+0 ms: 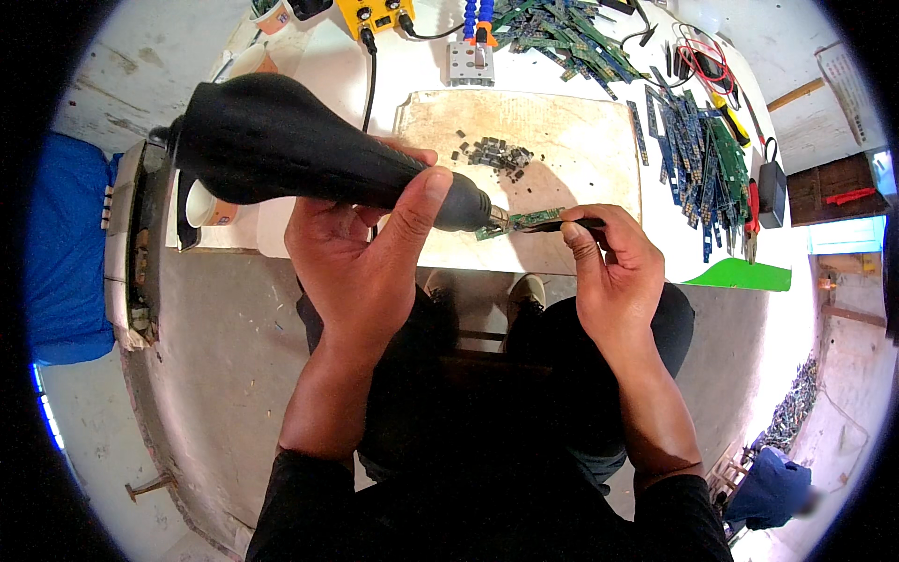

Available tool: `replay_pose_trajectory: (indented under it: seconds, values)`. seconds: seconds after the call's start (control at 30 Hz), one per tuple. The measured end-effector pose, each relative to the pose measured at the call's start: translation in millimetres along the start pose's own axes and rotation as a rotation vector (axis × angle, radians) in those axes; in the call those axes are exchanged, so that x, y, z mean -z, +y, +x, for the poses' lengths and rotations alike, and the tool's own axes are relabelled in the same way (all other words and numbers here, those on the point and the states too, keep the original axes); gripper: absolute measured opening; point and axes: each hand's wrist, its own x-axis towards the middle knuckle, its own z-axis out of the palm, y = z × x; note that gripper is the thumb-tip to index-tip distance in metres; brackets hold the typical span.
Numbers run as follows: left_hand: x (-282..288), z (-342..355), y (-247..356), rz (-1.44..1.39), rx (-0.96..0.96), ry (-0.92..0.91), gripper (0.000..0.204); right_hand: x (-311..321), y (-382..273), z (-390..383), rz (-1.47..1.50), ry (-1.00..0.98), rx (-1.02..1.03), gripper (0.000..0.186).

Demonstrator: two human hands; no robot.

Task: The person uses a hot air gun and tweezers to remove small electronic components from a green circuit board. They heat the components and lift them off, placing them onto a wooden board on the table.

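While gripping a black bulbous tool (290, 140) in the curled left hand (361, 244) and pinching what look like dark tweezers (543, 227) between thumb and fingers of the right hand (623, 276), could easily lose the small green circuit board (537, 215), placed between the metal tip (498, 220) and the right fingers, over the near part of a worn tan mat (599, 122). Might twist or drop it by loosening the pinch, or by pushing too hard with the bulky tool; might scorch board or fingertip by holding the tip too close, if hot. Cannot tell contact between board and mat. Note loose black chips (503, 156) just beyond, liable to scatter under a brushing wrist. See also on the counter (318, 58) heaped board strips (688, 150), red-handled pliers (753, 204), a metal block (470, 66), and a black cable (371, 84) from a yellow box (376, 17), apt to snag.
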Motion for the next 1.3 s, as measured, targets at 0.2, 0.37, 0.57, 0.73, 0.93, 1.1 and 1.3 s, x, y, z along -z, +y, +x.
replay_pose_trajectory:
  seconds: [0.2,0.37,0.57,0.73,0.93,1.1,1.3]
  values:
    - [0,0,0,0.014,0.0,-0.008,0.029,-1,0,0,0.005,0.006,-0.012,0.006]
    - [0,1,-1,0.009,0.007,-0.014,0.029,2,0,-1,-0.025,-0.033,-0.011,0.009]
    - [1,1,1,0.035,0.002,-0.008,0.029,1,2,1,-0.023,-0.025,0.018,0.008]
    - [1,2,-5,0.002,-0.051,0.018,0.029,2,1,1,-0.052,-0.04,0.007,0.01]
    - [0,3,-6,-0.006,-0.059,0.02,0.03,-3,3,3,-0.013,0.013,0.026,0.009]
    - [-2,1,6,0.048,0.046,0.015,0.029,-3,2,4,-0.045,-0.009,0.009,0.009]
    - [-2,2,6,-0.001,0.035,0.025,0.029,-1,2,4,-0.103,-0.015,0.081,0.008]
